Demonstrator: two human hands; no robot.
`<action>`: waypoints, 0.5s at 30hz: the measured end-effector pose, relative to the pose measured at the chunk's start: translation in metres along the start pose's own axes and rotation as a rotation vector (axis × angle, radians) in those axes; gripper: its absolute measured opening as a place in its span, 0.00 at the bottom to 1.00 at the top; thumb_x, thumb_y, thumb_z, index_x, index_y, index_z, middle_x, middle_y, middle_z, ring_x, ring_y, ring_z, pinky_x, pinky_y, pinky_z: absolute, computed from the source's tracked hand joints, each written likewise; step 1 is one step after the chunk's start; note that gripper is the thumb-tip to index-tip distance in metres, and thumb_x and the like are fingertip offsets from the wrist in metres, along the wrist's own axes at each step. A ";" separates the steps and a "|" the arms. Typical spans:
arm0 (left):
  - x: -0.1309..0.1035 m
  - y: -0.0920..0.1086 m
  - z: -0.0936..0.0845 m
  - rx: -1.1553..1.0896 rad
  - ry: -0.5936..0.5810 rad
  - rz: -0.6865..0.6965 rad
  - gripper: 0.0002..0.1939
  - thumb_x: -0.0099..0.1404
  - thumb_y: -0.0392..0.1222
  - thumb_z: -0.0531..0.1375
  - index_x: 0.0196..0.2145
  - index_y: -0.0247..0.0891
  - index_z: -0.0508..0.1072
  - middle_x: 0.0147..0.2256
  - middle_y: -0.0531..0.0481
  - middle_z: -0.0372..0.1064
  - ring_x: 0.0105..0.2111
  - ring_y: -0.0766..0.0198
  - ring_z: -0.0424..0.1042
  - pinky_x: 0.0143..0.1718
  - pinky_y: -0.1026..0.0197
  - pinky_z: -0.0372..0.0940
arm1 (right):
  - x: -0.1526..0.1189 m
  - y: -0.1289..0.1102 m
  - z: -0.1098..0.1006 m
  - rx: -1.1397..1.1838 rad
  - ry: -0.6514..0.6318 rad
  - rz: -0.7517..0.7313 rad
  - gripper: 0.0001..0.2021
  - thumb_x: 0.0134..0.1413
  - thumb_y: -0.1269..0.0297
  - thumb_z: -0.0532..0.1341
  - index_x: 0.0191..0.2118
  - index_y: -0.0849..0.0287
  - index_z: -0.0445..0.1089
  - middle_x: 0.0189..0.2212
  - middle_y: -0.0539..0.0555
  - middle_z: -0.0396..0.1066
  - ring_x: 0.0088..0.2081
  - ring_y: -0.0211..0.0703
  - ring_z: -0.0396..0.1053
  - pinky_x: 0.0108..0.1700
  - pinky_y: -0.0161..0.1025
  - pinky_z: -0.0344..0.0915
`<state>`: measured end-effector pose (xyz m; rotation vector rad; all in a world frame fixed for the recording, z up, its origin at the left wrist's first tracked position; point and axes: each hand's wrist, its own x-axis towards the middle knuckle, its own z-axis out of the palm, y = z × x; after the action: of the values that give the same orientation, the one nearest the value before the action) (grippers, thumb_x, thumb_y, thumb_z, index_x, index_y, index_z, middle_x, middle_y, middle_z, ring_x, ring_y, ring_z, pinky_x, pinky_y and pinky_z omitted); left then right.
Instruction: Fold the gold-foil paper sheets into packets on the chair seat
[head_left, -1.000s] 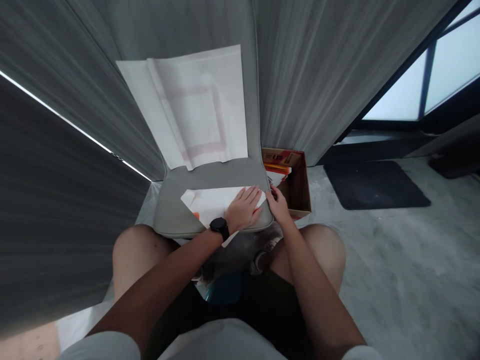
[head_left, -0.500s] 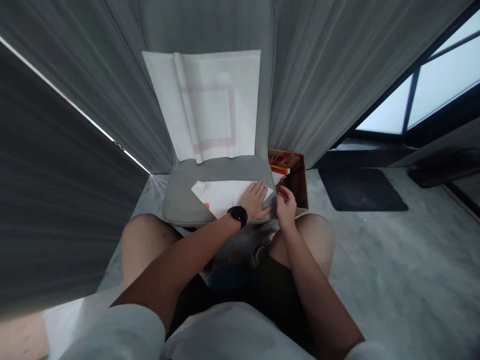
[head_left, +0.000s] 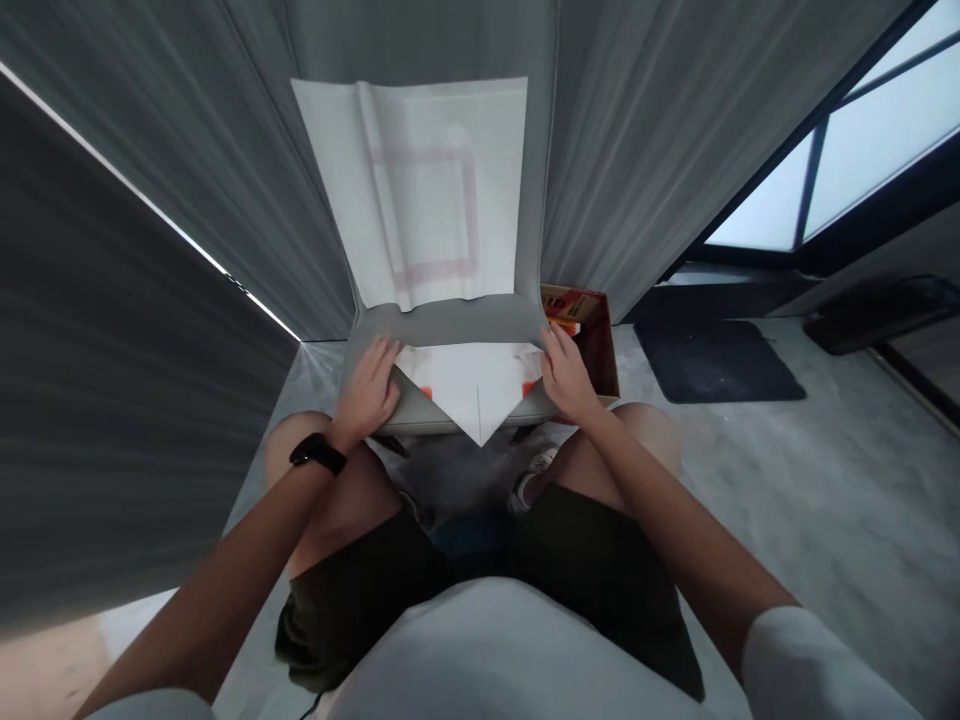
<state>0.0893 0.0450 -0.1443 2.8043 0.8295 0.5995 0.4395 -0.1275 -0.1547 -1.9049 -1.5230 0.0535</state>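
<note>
A white sheet of paper (head_left: 480,375), folded into a downward-pointing triangle, is at the front of the grey chair seat (head_left: 450,318). Its lower tip reaches past the seat's front edge, and small orange patches show near both side corners. My left hand (head_left: 367,392), a black watch (head_left: 318,453) on its wrist, has its fingers closed at the paper's left corner. At the right corner, the fingers of my right hand (head_left: 570,376) are closed on the paper. Both thumbs lie partly out of sight.
Against the chair's backrest leans a creased white sheet (head_left: 442,200) with a faint reddish outline. An open cardboard box (head_left: 604,345) with red and orange items stands right of the chair. Beyond it lies a dark floor mat (head_left: 716,362). Grey curtains (head_left: 622,130) hang around the chair.
My left hand has moved from the paper's right part to its left corner. My right hand has come up to the right corner. The right orange patch and lower tip now show.
</note>
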 end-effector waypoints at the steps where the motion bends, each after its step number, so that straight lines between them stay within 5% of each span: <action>1: 0.000 -0.011 0.004 0.003 -0.059 -0.001 0.37 0.68 0.34 0.51 0.74 0.27 0.55 0.75 0.32 0.49 0.76 0.46 0.47 0.75 0.37 0.50 | 0.006 0.005 0.004 -0.012 -0.031 -0.013 0.28 0.73 0.57 0.47 0.71 0.63 0.63 0.72 0.68 0.58 0.74 0.58 0.55 0.74 0.64 0.53; 7: 0.002 -0.020 0.023 -0.030 -0.250 0.107 0.41 0.63 0.27 0.49 0.74 0.31 0.55 0.75 0.38 0.50 0.75 0.54 0.52 0.74 0.43 0.54 | 0.005 0.034 0.017 -0.071 -0.230 -0.167 0.29 0.76 0.52 0.45 0.66 0.65 0.69 0.67 0.70 0.67 0.68 0.60 0.64 0.72 0.64 0.58; 15: 0.004 -0.020 0.004 0.043 -0.083 0.105 0.34 0.66 0.34 0.56 0.70 0.36 0.65 0.72 0.35 0.57 0.72 0.41 0.57 0.71 0.35 0.56 | -0.012 0.045 0.001 -0.280 -0.401 -0.333 0.39 0.73 0.39 0.48 0.77 0.62 0.53 0.75 0.68 0.52 0.75 0.65 0.52 0.74 0.65 0.54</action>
<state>0.0847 0.0637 -0.1513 2.9044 0.6908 0.4814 0.4736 -0.1411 -0.1837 -1.9006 -2.2021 0.0799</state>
